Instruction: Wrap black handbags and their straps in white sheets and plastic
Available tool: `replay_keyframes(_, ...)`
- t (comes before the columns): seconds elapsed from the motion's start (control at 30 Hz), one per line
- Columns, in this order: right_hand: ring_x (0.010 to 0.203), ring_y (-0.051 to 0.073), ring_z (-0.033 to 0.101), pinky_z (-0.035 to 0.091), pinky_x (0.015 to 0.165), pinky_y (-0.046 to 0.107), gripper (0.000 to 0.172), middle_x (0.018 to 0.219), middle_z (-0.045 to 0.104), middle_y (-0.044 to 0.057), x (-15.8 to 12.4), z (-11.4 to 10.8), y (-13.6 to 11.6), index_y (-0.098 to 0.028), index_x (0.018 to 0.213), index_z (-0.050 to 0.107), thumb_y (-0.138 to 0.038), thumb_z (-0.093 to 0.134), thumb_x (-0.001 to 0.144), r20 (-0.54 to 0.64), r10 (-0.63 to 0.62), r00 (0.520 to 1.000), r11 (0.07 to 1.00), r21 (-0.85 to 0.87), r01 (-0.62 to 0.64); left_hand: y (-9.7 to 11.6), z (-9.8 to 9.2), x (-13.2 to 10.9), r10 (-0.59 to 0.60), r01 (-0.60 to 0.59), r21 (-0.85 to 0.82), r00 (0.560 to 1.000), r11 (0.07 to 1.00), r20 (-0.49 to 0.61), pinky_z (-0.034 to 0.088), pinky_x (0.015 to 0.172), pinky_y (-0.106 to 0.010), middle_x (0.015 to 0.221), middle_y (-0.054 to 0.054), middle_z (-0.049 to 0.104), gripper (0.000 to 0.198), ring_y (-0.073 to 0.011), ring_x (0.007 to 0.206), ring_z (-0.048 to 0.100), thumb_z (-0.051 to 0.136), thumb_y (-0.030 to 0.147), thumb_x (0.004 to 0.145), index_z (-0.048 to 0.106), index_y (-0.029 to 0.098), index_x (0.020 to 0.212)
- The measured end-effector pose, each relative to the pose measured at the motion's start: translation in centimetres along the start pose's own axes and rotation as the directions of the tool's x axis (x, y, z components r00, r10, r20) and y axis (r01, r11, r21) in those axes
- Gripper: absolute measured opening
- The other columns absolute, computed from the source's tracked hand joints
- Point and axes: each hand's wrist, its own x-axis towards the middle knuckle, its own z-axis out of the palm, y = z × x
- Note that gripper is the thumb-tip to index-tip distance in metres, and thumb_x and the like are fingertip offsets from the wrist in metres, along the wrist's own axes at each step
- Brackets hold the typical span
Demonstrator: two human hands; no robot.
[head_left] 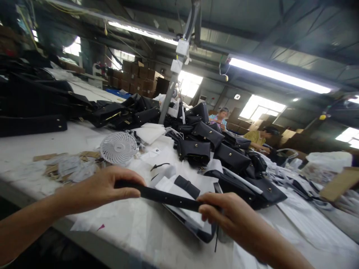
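A black strap point(171, 200) with small metal studs or holes is stretched between my two hands, above the table. My left hand point(103, 190) pinches its left end between thumb and fingers. Its right end is gripped by my right hand point(224, 213), fingers closed round it. Below the strap lies a black bag point(206, 234) with white paper point(168, 185) on top, partly hidden by the strap and my right hand. On that paper rests a short black strap piece point(187, 186).
A white fan point(118, 148) stands left of centre, beside brown card scraps and crumpled plastic point(74, 168). Black bags point(195, 151) are heaped behind, round a slanted metal post point(169, 95). Two people point(256, 138) are farther back at right. The table's front edge runs below my left arm.
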Motion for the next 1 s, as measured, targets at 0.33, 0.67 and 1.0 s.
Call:
replay_keyframes(0.33,0.046,0.008,0.048,0.036,0.044,0.020,0.025,0.068,0.063,-0.002,3.2,5.9,1.5,-0.020,0.082,0.057,-0.042,0.057,0.094,-0.016,0.145,0.989,0.809,0.577,-0.109,-5.0,8.0,-0.8,-0.060,0.076,0.022,0.906,0.997,-0.419,0.051,0.099,-0.031,0.106,-0.005,0.079,0.031,-0.0243,0.103,0.071,0.061,0.054,0.090,0.077,0.029,0.099)
replay_keyframes(0.67,0.038,0.003,0.038,0.023,0.040,0.018,0.043,0.064,0.059,-0.004,-0.5,12.8,6.6,-0.017,0.104,0.057,-0.059,0.056,0.095,-0.032,0.254,0.967,0.479,0.872,-0.097,-13.5,19.6,-7.3,0.144,-0.145,-0.038,0.989,0.989,-0.017,0.033,0.119,-0.041,0.121,0.003,0.074,0.039,-0.0209,0.121,0.065,0.036,0.043,0.102,0.072,0.045,0.116)
replay_keyframes(1.0,0.104,0.021,0.064,0.047,0.093,0.032,0.040,0.122,0.067,0.010,2.9,10.7,7.3,-0.019,0.092,0.076,-0.057,0.064,0.090,-0.212,0.084,0.974,0.606,0.786,0.119,-4.8,4.7,5.7,-0.358,0.077,-0.705,0.897,0.705,-0.260,0.057,0.096,-0.031,0.113,-0.008,0.077,0.031,-0.0224,0.108,0.072,0.073,0.047,0.084,0.074,0.020,0.099)
